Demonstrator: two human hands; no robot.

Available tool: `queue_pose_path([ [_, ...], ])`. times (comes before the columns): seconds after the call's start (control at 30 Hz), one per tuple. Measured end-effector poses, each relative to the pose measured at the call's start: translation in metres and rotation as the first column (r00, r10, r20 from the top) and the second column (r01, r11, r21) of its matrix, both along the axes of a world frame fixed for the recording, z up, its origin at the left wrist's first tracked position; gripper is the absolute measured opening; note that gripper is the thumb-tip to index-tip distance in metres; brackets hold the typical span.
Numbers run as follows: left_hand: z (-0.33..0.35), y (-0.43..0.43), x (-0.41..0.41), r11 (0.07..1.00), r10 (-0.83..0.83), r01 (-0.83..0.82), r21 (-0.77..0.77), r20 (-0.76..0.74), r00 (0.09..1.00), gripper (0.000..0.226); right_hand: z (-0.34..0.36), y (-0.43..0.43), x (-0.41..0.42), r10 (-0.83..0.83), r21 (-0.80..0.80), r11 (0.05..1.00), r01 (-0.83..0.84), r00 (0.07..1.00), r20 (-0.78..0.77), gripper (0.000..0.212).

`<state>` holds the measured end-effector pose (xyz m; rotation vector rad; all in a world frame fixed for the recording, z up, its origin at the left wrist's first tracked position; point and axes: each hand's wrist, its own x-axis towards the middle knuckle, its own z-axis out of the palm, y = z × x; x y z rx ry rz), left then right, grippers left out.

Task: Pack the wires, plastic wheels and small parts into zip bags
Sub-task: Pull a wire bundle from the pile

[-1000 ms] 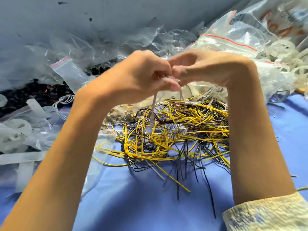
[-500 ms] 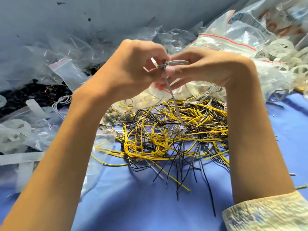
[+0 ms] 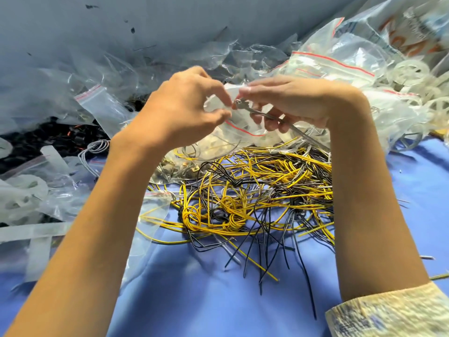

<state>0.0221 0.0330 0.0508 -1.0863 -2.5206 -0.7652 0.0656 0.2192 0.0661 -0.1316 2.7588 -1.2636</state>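
Head view: the left hand [image 3: 184, 110] and right hand [image 3: 298, 103] meet above the tangle, each pinching the knotted end of a grey wire [image 3: 279, 120]. Its tail hung toward 6 o'clock half a second ago and now slants toward 4 o'clock beneath the right palm. This looks like a bundle being tied off, not yet bagged. Yellow and black wires [image 3: 255, 198] lie loose on the blue surface [image 3: 218, 300]. Orange lettering on the large bag [image 3: 401, 32] at 1 o'clock is too blurred to read.
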Motion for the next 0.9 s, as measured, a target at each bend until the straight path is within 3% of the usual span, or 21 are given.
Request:
queue_pose_path([
  [0.07, -0.001, -0.001, -0.002, 0.998, 0.055, -0.054, -0.040, 0.024, 0.998, 0.020, -0.002, 0.002, -0.002, -0.027, 0.103, 0.994, 0.025, 1.000, 0.014, 0.025],
  [0.2, -0.002, 0.003, -0.001, 0.997, 0.069, -0.068, -0.026, 0.056, 0.996, 0.032, -0.003, 0.004, -0.005, -0.030, 0.234, 0.972, 0.021, 0.999, 0.032, 0.045],
  [0.33, -0.002, 0.006, 0.001, 0.996, 0.085, -0.083, -0.027, 0.065, 0.994, 0.030, -0.001, 0.002, -0.005, 0.031, 0.405, 0.914, -0.034, 0.999, 0.014, 0.033],
  [0.5, 0.000, 0.004, 0.006, 0.990, 0.092, -0.077, -0.118, 0.122, 0.988, 0.045, -0.005, -0.004, -0.009, 0.069, 0.159, 0.985, -0.065, 0.997, -0.022, 0.026],
  [0.77, 0.001, 0.005, 0.010, 0.982, 0.089, -0.061, -0.181, 0.150, 0.985, 0.032, -0.004, -0.004, -0.009, 0.141, -0.034, 0.989, -0.143, 0.989, -0.051, 0.026],
  [0.9, -0.002, 0.007, 0.008, 0.982, 0.112, -0.093, -0.164, 0.110, 0.988, 0.006, -0.003, -0.010, -0.006, 0.149, 0.005, 0.989, -0.150, 0.988, 0.045, 0.053],
])
